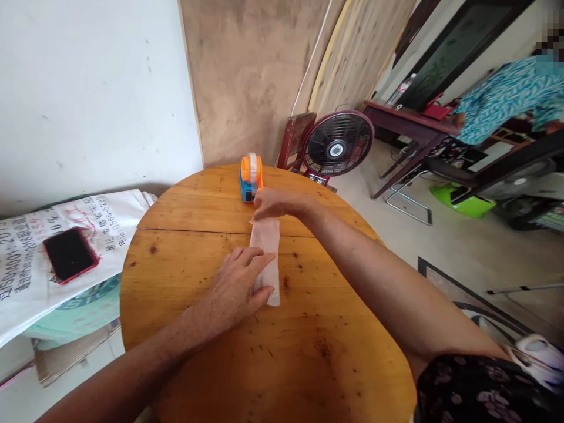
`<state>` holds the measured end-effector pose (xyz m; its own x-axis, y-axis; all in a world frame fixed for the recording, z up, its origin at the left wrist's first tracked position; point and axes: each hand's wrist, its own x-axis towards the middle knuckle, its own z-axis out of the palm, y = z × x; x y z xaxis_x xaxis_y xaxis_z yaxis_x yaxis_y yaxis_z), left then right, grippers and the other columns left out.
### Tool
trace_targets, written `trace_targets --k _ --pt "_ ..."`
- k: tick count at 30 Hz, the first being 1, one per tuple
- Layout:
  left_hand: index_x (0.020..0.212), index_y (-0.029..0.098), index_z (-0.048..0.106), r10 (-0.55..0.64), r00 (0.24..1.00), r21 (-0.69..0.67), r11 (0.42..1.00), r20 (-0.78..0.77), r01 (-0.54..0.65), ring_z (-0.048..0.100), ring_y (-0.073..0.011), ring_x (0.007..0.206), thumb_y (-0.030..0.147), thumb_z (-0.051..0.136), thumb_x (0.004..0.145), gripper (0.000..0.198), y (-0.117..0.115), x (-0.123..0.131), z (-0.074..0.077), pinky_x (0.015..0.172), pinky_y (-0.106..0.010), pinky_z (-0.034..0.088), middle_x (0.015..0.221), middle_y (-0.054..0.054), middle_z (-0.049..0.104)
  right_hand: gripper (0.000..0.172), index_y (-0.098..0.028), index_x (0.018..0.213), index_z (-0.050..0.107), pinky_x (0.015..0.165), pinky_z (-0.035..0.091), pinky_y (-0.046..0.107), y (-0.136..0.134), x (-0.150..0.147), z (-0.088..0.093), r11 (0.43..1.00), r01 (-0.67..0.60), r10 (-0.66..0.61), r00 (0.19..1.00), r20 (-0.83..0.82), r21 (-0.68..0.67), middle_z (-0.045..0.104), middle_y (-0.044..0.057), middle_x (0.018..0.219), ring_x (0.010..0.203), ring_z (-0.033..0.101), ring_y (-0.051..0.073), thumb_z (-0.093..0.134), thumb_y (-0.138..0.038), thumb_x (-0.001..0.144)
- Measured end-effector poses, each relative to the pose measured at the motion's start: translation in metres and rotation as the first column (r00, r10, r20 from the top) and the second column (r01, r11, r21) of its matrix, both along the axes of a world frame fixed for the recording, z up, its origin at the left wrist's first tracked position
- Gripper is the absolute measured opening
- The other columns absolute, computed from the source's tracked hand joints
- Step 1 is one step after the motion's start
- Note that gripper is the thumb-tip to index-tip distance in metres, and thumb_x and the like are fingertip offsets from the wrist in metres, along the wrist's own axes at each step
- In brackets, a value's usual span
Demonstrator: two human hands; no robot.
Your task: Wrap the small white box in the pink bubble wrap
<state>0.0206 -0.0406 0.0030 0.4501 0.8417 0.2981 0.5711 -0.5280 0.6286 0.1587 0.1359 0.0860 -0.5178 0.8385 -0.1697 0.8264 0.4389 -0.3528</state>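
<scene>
On the round wooden table [211, 270], a thin whitish strip like folded tissue or a plastic sleeve [269, 235] lies lengthwise. My left hand [240, 279] rests over its near half, thumb and fingers spread and lying flat. Beyond the strip's far end stands a blue and orange tape dispenser [247, 185] with a roll of tape [252, 167] on it. My right hand [275, 204] is at the dispenser's front, fingers curled inward. What its fingertips pinch, if anything, is hidden.
Left of the table, a phone [70, 254] lies on a printed white sack [26, 235]. A fan [337, 147] and a wooden chair [296, 138] stand behind the table. At the right are a dark red table [408, 120], a person in a blue patterned top [506, 100] and a green basin [467, 202].
</scene>
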Motion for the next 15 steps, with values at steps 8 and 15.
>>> trace_targets --k 8,15 --pt "0.132 0.017 0.055 0.004 1.0 -0.021 1.0 -0.009 -0.004 0.055 -0.0319 0.12 0.021 0.059 0.082 0.05 0.0 0.002 0.004 0.101 -0.053 0.047 0.132 -0.013 0.061 0.004 -0.016 0.074 0.069 0.051 0.041 0.025 -0.012 0.009 0.003 0.951 0.211 -0.221 0.975 -0.019 -0.227 0.064 0.004 0.065 0.057 0.058 0.014 0.067 -0.016 0.077" --pt "0.132 0.019 0.055 0.002 1.0 -0.003 1.0 -0.001 -0.002 0.056 -0.0316 0.121 0.021 0.059 0.083 0.049 0.0 0.002 0.002 0.102 -0.053 0.047 0.132 -0.013 0.061 0.017 -0.015 0.065 0.068 0.057 0.041 0.029 -0.016 -0.012 0.006 0.997 0.063 -0.052 0.974 0.222 -0.045 0.063 0.007 0.062 0.069 0.062 0.022 0.075 -0.03 0.071"
